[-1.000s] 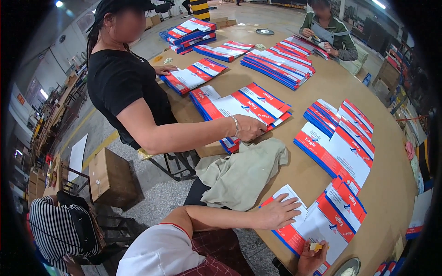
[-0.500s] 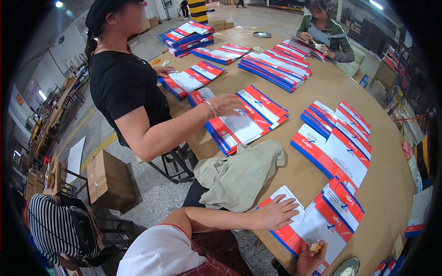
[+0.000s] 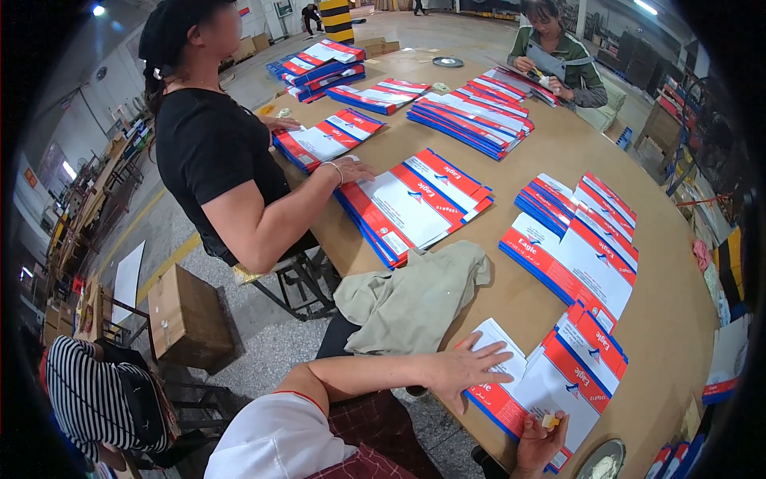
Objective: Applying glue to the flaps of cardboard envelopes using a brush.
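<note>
My left hand (image 3: 472,372) lies flat with fingers spread on the left part of a red, white and blue printed cardboard sheet (image 3: 562,393) at the near table edge. A white flap (image 3: 496,342) of cardboard shows beside its fingertips. My right hand (image 3: 542,444) is closed round a small yellow-and-white piece (image 3: 549,421), held over the sheet's lower part; its exact kind is unclear. Beside that hand, at the bottom edge, stands a round metal dish (image 3: 587,467) with white paste.
A crumpled grey-green cloth (image 3: 411,299) lies left of my sheet. Fanned printed cardboard (image 3: 586,263) sits beyond it on the brown table (image 3: 678,319). A co-worker in black (image 3: 219,152) stands left by more stacks; another person (image 3: 554,60) works at the far side.
My left hand has slid a little left and toward the table edge, fingers spreading wider. The co-worker's near hand has drawn back left across the stack. My right hand has hardly moved.
</note>
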Available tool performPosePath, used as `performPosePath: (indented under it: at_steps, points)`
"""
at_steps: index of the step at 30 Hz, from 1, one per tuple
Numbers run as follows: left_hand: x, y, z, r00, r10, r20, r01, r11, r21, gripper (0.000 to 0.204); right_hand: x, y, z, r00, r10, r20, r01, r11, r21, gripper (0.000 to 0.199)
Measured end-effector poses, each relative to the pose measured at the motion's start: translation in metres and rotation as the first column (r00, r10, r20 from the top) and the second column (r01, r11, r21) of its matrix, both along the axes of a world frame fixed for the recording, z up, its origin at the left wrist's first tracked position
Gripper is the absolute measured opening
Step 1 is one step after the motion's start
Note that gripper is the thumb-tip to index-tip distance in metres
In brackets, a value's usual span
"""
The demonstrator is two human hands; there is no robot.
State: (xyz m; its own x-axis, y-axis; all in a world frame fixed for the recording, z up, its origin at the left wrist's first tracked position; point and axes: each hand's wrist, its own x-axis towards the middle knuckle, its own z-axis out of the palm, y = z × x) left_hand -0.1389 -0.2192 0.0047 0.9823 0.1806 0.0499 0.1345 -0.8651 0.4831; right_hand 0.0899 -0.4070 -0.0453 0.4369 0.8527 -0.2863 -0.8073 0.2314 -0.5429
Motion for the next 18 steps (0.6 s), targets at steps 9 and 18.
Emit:
performPosePath:
  at_steps: [9,18]
  points:
    - [0.011,0.009,-0.053,0.994,0.081,0.067,-0.081,0.997,-0.003,0.09,0.027,-0.048,0.007,0.693,-0.29,0.66,0.34,0.939,0.056,0.03]
    - [-0.011,0.002,-0.024,0.933,0.351,0.086,-0.348,0.936,-0.048,0.076,0.022,-0.03,0.02,0.641,-0.382,0.666,0.591,0.799,-0.11,0.032]
